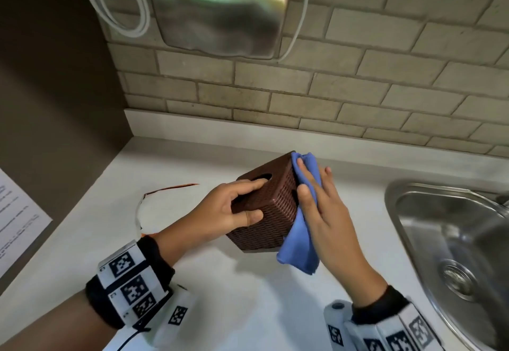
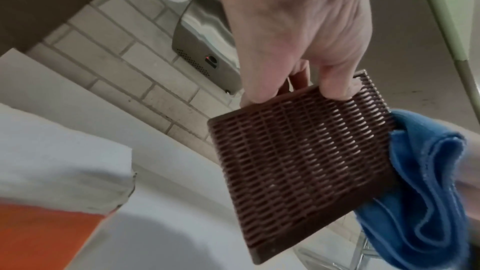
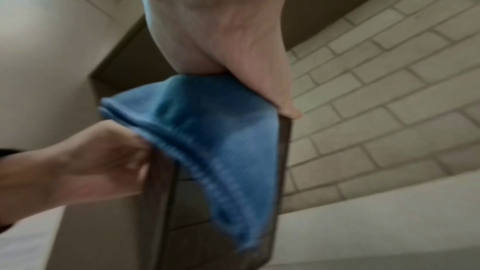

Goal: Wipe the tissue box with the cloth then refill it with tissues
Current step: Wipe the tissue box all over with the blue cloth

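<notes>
Wiping is going on: the tissue box [image 1: 264, 202], a brown woven-look cube, is sitting tilted above the table [image 1: 220, 290], at about 12 o'clock from the two wrists. The left hand [image 1: 228, 207] is gripping it, fingers curled over the top face beside the round opening and thumb hooking round the near side. The right hand [image 1: 322, 207] is lying flat, fingers straight, pressing the blue cloth [image 1: 300, 243] against the box's face at 3 o'clock; the cloth's loose end is hanging below the palm.

Judging by the open lattice walls in the left wrist view, the box is looking light and fairly stiff, with ribbing that should be giving the fingers good purchase. Taking hold across two opposite walls or by the rim of the opening seems safest. The cloth is soft and limp, folding wherever the palm is not pinning it. A sink [image 1: 451, 240] is lying at 3 o'clock.
</notes>
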The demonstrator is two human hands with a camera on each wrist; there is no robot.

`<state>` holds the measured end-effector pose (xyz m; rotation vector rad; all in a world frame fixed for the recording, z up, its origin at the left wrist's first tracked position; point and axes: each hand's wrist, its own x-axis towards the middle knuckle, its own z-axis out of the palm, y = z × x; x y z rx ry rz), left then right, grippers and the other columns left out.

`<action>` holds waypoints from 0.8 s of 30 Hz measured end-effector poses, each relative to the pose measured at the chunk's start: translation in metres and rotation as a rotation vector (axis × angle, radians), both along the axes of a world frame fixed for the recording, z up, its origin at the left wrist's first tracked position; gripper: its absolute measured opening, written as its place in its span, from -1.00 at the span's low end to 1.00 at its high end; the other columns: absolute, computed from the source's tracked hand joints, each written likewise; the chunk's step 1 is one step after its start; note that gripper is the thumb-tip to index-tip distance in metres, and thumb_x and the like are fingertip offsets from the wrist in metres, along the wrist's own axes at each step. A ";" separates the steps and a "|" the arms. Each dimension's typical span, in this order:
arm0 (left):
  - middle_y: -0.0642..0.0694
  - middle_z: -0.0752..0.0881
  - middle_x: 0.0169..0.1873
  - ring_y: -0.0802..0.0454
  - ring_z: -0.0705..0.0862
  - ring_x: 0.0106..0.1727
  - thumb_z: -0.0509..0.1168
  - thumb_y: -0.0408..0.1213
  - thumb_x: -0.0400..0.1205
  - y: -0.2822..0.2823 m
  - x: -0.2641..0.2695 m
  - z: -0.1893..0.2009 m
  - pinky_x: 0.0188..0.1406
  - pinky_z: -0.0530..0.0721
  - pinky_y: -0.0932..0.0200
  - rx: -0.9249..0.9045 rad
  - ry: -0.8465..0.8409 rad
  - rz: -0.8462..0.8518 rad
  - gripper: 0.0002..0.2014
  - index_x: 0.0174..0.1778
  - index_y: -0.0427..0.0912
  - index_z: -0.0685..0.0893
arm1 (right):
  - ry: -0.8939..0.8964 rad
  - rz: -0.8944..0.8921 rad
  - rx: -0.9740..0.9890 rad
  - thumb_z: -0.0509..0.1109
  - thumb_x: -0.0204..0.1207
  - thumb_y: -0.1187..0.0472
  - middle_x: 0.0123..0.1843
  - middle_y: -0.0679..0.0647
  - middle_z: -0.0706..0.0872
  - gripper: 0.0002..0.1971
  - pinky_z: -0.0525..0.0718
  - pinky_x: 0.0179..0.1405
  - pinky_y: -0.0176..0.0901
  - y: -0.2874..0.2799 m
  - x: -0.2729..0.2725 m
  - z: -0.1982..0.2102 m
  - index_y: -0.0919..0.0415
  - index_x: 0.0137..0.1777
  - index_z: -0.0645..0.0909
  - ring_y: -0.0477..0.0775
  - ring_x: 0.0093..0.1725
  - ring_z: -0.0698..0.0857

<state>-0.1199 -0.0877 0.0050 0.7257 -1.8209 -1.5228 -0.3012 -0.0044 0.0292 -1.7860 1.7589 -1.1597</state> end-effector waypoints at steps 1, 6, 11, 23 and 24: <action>-0.07 0.62 0.34 0.25 0.57 0.35 0.41 -0.33 0.41 -0.001 0.000 -0.001 0.39 0.46 0.37 0.019 0.021 0.002 -0.43 0.39 -0.13 0.53 | 0.116 0.027 -0.051 -0.10 0.65 -0.26 0.65 -0.41 -0.02 -0.52 -0.01 0.67 0.04 0.005 0.008 0.000 -0.37 0.57 0.13 -0.24 0.66 -0.17; -0.07 0.66 0.30 0.29 0.58 0.33 0.44 -0.26 0.42 0.001 0.005 -0.004 0.42 0.42 0.37 0.026 -0.012 -0.020 -0.48 0.35 -0.07 0.59 | 0.125 0.127 0.028 -0.08 0.67 -0.20 0.68 -0.31 0.02 -0.55 -0.05 0.62 -0.25 0.000 0.000 -0.007 -0.38 0.56 0.11 -0.18 0.68 -0.12; 0.03 0.65 0.27 0.36 0.59 0.30 0.38 -0.34 0.44 0.004 -0.001 -0.004 0.31 0.45 0.46 0.024 0.002 0.023 -0.52 0.30 0.02 0.59 | 0.122 0.039 0.079 -0.11 0.65 -0.26 0.64 -0.38 -0.01 -0.53 -0.03 0.62 -0.30 -0.015 -0.008 0.001 -0.35 0.56 0.14 -0.23 0.65 -0.16; 0.07 0.76 0.20 0.17 0.66 0.28 0.43 -0.32 0.43 0.005 0.001 -0.012 0.24 0.55 0.33 0.151 0.107 0.057 -0.54 0.29 -0.07 0.64 | 0.264 0.121 0.056 -0.16 0.64 -0.28 0.68 -0.29 0.00 -0.48 0.00 0.61 -0.28 -0.005 0.006 -0.001 -0.31 0.60 0.12 -0.26 0.65 -0.15; -0.01 0.76 0.21 0.11 0.66 0.27 0.44 -0.28 0.43 0.004 0.003 -0.013 0.24 0.57 0.30 0.162 0.119 0.049 -0.53 0.30 -0.13 0.65 | 0.314 0.188 0.012 -0.17 0.62 -0.27 0.69 -0.30 -0.02 -0.46 -0.06 0.59 -0.36 0.006 0.016 -0.003 -0.29 0.61 0.10 -0.27 0.65 -0.18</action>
